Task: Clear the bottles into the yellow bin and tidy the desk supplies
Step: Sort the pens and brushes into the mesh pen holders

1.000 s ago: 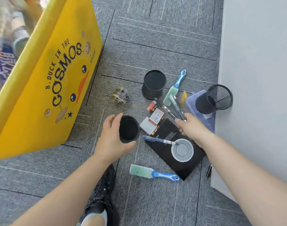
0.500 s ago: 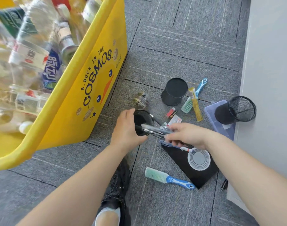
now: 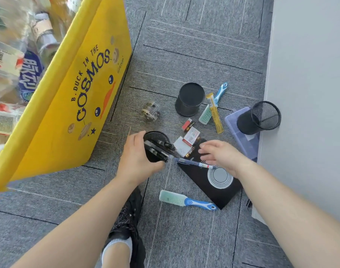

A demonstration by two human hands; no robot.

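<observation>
Now, pen cup [image 3: 155,135] in left hand [image 3: 136,161]

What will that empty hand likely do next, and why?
Probably the right hand pinches the blue pen lying on the black notebook beneath its open fingers; the left hand holds the pen cup, already holding pens, tilted toward it.

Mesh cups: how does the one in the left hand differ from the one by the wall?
The held cup has pens in it; the wall cup shows only bare mesh inside. The left hand grips the held cup, which is tipped with its mouth toward the right; the wall cup rests untouched on the purple box. Both are black mesh cylinders.
</observation>
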